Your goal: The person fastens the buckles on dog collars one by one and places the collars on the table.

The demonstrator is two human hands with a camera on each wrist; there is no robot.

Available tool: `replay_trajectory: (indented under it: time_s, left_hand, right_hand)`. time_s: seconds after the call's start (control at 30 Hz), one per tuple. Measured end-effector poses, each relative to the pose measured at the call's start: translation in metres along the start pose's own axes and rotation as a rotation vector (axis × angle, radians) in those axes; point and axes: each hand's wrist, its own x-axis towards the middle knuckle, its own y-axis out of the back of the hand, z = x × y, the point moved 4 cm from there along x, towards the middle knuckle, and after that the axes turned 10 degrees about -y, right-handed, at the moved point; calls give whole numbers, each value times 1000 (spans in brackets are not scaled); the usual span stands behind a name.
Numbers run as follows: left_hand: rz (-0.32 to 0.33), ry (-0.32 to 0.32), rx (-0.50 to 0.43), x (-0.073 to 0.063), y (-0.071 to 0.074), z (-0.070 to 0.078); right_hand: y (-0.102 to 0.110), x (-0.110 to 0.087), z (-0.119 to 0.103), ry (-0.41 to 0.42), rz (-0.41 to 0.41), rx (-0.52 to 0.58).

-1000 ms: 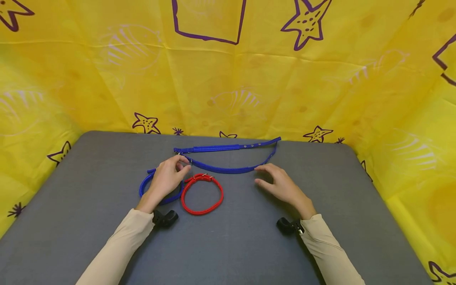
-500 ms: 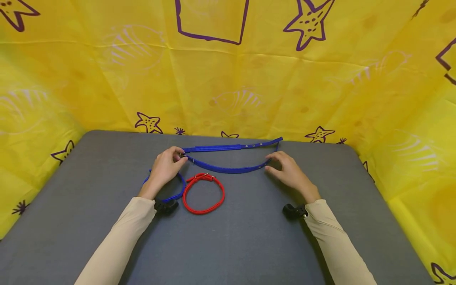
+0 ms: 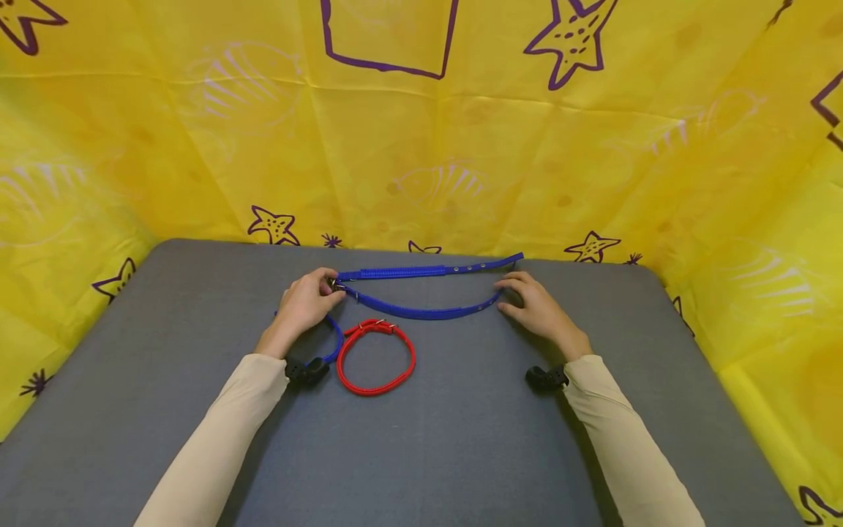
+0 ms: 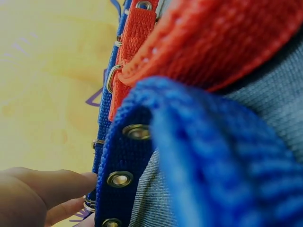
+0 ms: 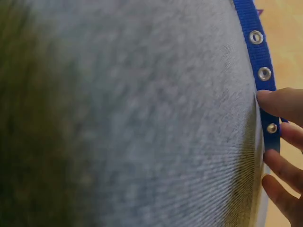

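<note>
While the curved blue strap lies bowed near the far edge of the bench, just in front of a straight blue strap, a hand works at each of its ends. Around its buckle the left hand bends thumb and forefinger in what looks like a pinch, close to the straight strap's end as well — how firm that hold is, I cannot tell. At the punched end, towards the bench's far right corner, the right hand has its thumb over the strap and a fingertip at the opposite edge beside the eyelets, its lower fingers spread.

Managing the strap well from both ends probably means anchoring the buckle before any pull, then easing the punched end towards the bench's right edge so the bow flattens evenly. A fuller thumb-to-forefinger hold there seems safer than an edge grip, which might slip. The black wrist mount wants care too: it sits over the blue loop, right beside the red loop, left of the bench's middle — a low forearm could drag either.
</note>
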Motion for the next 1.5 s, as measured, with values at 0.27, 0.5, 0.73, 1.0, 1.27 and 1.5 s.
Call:
replay_trajectory:
  time_s: [0.27, 0.5, 0.73, 1.0, 1.27, 1.5]
  left_hand:
    - [-14, -22, -1, 0, 0, 0]
    - [-37, -29, 7, -1, -1, -2]
    - [-74, -12, 29, 0, -3, -2]
    - [-131, -21, 94, -2, -3, 2]
    - [-98, -37, 69, -3, -3, 2]
    - [-26, -51, 13, -4, -1, 4]
  right_hand:
    - [1, -3, 1, 9, 6, -27]
    - [7, -13, 3, -14, -43, 13]
    - [10, -14, 15, -35, -76, -7]
    - [12, -14, 19, -14, -50, -31]
    - [13, -17, 18, -12, -2, -27]
    - [16, -22, 17, -32, 44, -12]
